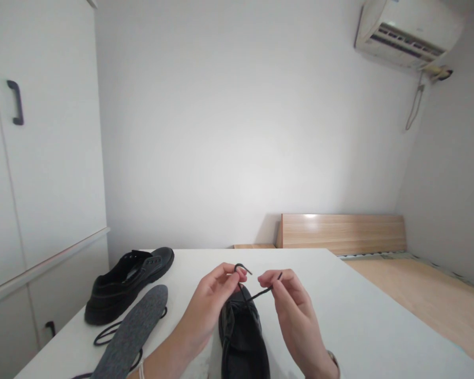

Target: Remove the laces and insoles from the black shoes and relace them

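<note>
Black shoe lies lengthwise on desk, just below both hands; left hand and right hand each pinch shoelace end above it.

We can read no text, label, brand or number anywhere; the mark on the air conditioner is too blurred.

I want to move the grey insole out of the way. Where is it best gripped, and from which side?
Probably pinch the grey insole at its rounded far end, coming from above on its right side. That end lies flat and bare on the white table; its near part crosses a loose black lace, and the other shoe crowds its left.
</note>
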`<state>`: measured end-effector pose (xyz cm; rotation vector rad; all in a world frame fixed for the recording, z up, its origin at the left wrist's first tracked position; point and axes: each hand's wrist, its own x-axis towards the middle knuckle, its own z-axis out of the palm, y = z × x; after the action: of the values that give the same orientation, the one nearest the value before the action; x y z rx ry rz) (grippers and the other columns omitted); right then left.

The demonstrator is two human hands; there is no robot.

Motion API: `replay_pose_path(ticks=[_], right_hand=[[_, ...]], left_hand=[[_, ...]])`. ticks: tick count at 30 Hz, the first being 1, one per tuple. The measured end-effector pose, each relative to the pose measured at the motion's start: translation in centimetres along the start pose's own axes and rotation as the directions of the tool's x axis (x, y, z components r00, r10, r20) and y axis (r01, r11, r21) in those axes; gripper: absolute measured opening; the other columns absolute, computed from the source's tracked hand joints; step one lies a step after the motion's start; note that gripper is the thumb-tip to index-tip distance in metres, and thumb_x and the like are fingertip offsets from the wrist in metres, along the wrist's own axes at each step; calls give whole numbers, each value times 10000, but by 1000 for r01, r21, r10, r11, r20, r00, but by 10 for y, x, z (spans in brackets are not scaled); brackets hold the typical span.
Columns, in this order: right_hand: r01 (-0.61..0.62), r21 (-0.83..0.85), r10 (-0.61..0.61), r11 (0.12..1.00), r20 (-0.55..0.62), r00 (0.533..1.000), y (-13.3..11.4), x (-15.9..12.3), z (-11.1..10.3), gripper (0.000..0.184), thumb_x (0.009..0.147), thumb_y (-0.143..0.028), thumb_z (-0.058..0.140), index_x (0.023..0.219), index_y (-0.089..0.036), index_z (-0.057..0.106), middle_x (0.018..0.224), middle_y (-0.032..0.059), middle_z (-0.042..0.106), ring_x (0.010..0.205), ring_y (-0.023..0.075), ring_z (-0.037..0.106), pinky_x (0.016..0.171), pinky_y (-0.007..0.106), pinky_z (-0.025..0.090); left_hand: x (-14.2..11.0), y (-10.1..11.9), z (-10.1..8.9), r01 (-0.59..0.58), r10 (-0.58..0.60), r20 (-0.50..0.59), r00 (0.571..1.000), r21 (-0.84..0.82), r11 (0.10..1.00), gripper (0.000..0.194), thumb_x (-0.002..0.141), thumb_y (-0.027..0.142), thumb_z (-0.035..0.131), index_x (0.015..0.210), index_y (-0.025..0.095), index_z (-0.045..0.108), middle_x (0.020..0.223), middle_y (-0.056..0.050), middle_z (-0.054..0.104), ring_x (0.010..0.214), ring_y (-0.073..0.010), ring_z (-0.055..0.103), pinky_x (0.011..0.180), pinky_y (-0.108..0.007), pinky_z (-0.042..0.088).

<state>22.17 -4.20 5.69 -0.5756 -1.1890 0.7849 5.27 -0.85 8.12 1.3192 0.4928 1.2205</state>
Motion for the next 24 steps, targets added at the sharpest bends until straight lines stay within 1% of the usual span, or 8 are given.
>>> replay_pose_path(ticks=[2, 4, 9, 12, 15, 17, 19, 24], right_hand=[[-115, 202, 118, 973, -4, 993, 1, -1, 0, 186, 938, -409, 675, 865, -242, 638, 830, 1, 660, 869, 167, 609, 887, 320, 470], [-186, 331, 194, 925, 8, 981, 2, -2, -4, 191, 911, -397, 713, 860, -233, 628, 721, -28, 587, 711, 137, 563, 767, 295, 491], [-202, 342, 249, 918, -99, 963, 10, -5, -31, 216, 843, -379, 788, 822, -206, 660, 640, -56, 446, 578, 90, 387, 558, 202, 396], [-208, 151, 227, 966, -124, 966, 18, -11, -49, 264, 842, -468, 764, 812, -221, 677, 643, -49, 467, 583, 98, 415, 568, 214, 401], [-242, -57, 237, 969, -84, 968, 23, -17, -59, 257, 817, -457, 790, 809, -210, 720, 652, -17, 562, 597, 119, 481, 581, 237, 411], [-203, -257, 212, 945, 8, 977, 23, -20, -59, 207, 818, -396, 793, 801, -195, 747, 697, 23, 635, 651, 156, 547, 622, 267, 443], [-77, -486, 163, 871, 136, 977, 20, -22, -55, 158, 872, -347, 725, 817, -200, 746, 772, 48, 681, 735, 197, 606, 692, 304, 479], [185, -697, 111, 693, 356, 928, 10, -23, -40, 151, 941, -183, 539, 852, -208, 659, 806, 41, 651, 757, 199, 633, 700, 304, 497]], left_hand=[[2, 0, -9, 20, -23, -19, 1000, -129, 991, 315, 831, 490, 739, 873, 195, 638, 799, -8, 658, 825, -175, 608, 845, -333, 479], [3, 1, -20, 19, -29, -43, 999, -205, 979, 337, 804, 501, 764, 862, 201, 621, 659, 42, 575, 667, -128, 548, 737, -293, 486], [-2, -7, -53, 28, -52, -107, 993, -210, 977, 392, 784, 490, 797, 906, 134, 686, 533, 87, 442, 498, -61, 317, 499, -201, 294], [-10, -19, -67, 70, -75, -99, 992, -56, 996, 462, 812, 542, 748, 984, 120, 671, 536, 62, 519, 484, -67, 298, 483, -217, 228], [-19, -27, -70, 56, -59, 3, 998, 271, 961, 436, 875, 569, 637, 1039, 166, 607, 600, 0, 660, 503, -106, 380, 515, -238, 274], [-24, -29, -66, -13, -28, 73, 997, 504, 864, 256, 933, 452, 576, 944, 199, 609, 675, -24, 707, 593, -147, 512, 594, -259, 359], [-27, -30, -62, -107, 19, 134, 991, 685, 721, 159, 939, 308, 562, 843, 206, 639, 759, -31, 709, 722, -178, 604, 686, -274, 415], [-31, -35, -61, -339, 128, 318, 939, 799, 497, 165, 947, 165, 539, 897, 216, 689, 889, -37, 678, 861, -196, 638, 778, -278, 473]])
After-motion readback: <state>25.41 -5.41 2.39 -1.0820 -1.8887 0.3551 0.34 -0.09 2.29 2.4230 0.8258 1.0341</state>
